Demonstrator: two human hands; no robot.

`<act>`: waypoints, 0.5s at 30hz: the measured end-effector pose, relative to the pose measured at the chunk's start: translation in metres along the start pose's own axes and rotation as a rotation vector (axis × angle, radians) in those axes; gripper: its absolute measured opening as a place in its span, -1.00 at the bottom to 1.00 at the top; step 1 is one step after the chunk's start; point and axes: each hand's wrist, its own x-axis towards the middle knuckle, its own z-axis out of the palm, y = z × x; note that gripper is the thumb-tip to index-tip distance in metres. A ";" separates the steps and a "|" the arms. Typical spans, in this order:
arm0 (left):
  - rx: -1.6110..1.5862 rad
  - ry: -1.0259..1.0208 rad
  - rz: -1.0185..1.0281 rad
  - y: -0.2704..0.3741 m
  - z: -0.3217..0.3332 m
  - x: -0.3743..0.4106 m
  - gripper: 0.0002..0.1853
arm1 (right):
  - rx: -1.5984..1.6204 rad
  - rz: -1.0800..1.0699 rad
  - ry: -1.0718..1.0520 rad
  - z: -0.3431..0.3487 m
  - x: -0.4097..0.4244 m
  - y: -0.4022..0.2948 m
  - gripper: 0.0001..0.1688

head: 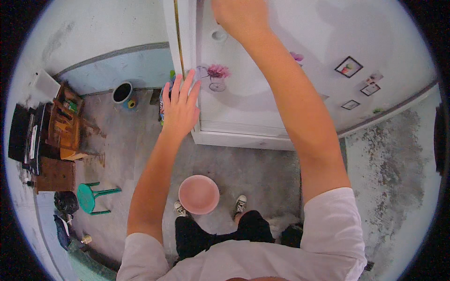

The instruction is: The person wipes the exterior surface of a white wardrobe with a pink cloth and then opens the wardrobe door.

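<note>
A tall white wardrobe [253, 116] stands before me, its door printed with flowers and small picture frames. My left hand [181, 107] is spread flat at its left front edge, fingers apart, with nothing in its grasp. High on the door, my right hand [242, 15] is bent over, partly cut off by the top of the view. Its fingers are hidden, so I cannot tell whether it holds something. Just below it is a round recessed door pull [219, 35]. Pink printed flowers [218, 71] show between my hands. On the floor by my feet sits a pink basin [199, 195].
To the left are a green plastic stool [87, 198], a wooden chair [66, 130], a black trash bag [66, 202] and a bin [123, 94] near the far wall. A stained wall [386, 175] rises on the right.
</note>
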 end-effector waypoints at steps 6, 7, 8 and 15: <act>0.046 0.103 0.024 -0.022 0.074 -0.065 -0.22 | 0.009 0.052 -0.027 0.026 -0.124 -0.071 -0.32; 0.059 0.126 0.036 -0.026 0.091 -0.078 -0.22 | 0.030 0.055 -0.030 0.028 -0.149 -0.085 -0.32; 0.073 0.149 0.048 -0.031 0.107 -0.090 -0.21 | 0.052 0.057 -0.032 0.031 -0.173 -0.100 -0.32; -0.057 0.410 0.055 -0.048 0.230 -0.176 -0.15 | 0.044 0.084 -0.102 0.078 -0.383 -0.188 -0.26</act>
